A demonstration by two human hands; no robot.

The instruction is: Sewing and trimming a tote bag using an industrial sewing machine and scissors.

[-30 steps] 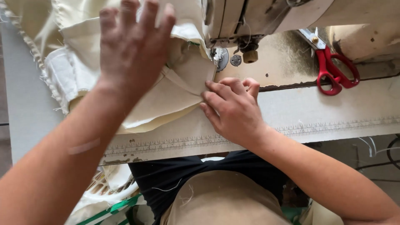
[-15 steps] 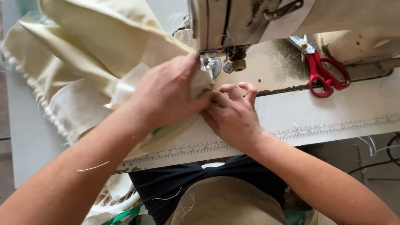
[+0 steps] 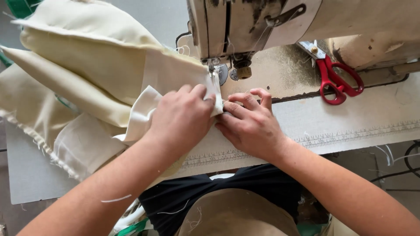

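Grey and worn, the table [image 3: 26,175] spreads under everything, with a printed ruler strip [image 3: 350,133] running along its near edge, right of the two hands. Largest on it is the cream fabric [image 3: 83,78], heaped in thick folds to the left of and beyond the left hand, its frayed edge hanging off the table's left side. Directly beyond both hands stands the sewing machine [image 3: 245,26], off-white and scuffed, its presser foot [image 3: 213,70] coming down just past the fingertips. The left hand [image 3: 181,118] lies palm down on a folded white edge of the fabric, fingers pressed flat and close together rather than clamped around anything. Touching it on the right, the right hand [image 3: 251,124] rests on the table with its fingers curled and fingertips [image 3: 227,105] pinching the fabric's edge just short of the foot. Well to the right of that grip, red-handled scissors [image 3: 334,81] lie on the machine bed. Nearer the body, loose white threads [image 3: 116,200] cling to the left forearm.
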